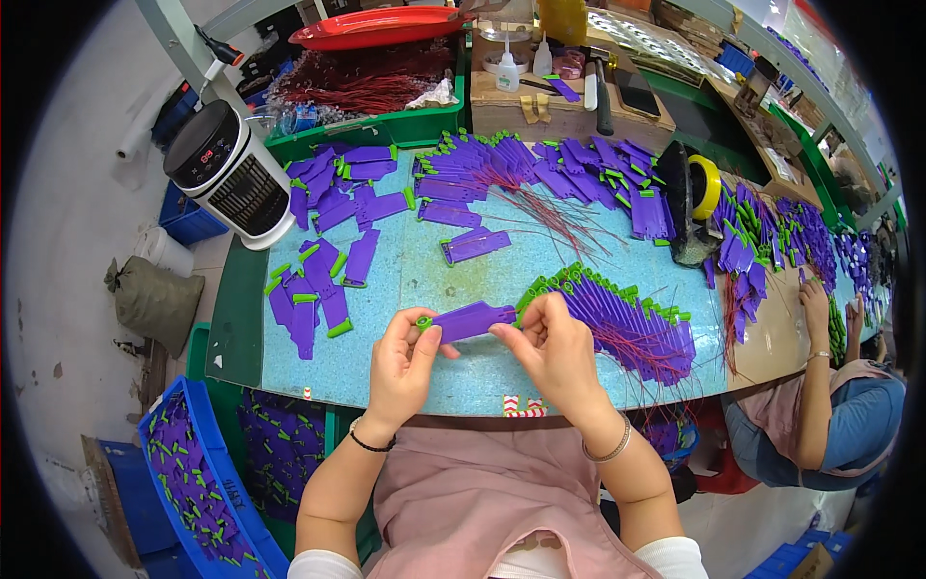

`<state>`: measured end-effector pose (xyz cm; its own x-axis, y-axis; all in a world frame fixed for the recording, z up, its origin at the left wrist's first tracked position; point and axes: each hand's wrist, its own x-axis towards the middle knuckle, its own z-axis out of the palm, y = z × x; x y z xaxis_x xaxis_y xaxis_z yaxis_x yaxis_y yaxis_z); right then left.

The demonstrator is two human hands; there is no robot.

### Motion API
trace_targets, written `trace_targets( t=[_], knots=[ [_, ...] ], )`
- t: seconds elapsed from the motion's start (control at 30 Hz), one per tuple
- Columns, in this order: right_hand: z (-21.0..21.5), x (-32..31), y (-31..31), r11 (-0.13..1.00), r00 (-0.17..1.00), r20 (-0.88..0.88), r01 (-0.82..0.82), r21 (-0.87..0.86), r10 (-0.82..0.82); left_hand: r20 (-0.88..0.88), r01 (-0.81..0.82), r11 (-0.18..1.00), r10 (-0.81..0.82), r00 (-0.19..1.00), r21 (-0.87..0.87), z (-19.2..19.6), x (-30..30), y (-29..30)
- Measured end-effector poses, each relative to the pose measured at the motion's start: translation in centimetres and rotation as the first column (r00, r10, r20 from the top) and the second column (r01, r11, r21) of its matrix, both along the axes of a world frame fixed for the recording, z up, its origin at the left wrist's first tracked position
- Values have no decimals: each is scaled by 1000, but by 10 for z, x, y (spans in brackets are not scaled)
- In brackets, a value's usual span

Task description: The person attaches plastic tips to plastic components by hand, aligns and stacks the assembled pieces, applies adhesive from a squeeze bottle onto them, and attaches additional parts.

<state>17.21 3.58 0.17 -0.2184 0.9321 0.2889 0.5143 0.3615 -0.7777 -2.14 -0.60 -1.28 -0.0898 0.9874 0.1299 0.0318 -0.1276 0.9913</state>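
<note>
As left fingers [423,349] pinch the purple piece [471,322], right fingers [551,313] curl.

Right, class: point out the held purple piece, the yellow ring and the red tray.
Held purple piece [471,321]: head view, middle of its flat face.
Yellow ring [714,183]: head view, right side of its band.
Red tray [381,27]: head view, its broad surface.

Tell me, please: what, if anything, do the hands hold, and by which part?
A flat purple piece: the left hand grips its left end, and the right hand pinches at its right end.
</note>
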Motion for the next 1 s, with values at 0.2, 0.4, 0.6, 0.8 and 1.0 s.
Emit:
trace_targets(
  t=[0.2, 0.4, 0.6, 0.8, 1.0],
  knots=[
    [1, 0, 1, 963, 876, -456, -240, -125, 159, -13, 42, 999, -42, 999, 25, 5, 3, -3],
    [9, -1, -1, 935, 926, -220, -250, 250, 307, -310, 73, 987, -25, 950, 146, 26, 15, -1],
    [19, 1, 2, 885, 937, 39, -341, 317, 347, -554, 167, 949, 8, 832, 266, 32, 17, -4],
    [11, 6, -10, 921, 941, -89, -295, 255, 327, -294, 91, 968, -19, 956, 233, 9, 11, 0],
    [10, 3, -18, 973, 958, -207, -218, -80, 198, 180, 64, 995, -76, 981, 72, 2, 35, -3]
  ],
)
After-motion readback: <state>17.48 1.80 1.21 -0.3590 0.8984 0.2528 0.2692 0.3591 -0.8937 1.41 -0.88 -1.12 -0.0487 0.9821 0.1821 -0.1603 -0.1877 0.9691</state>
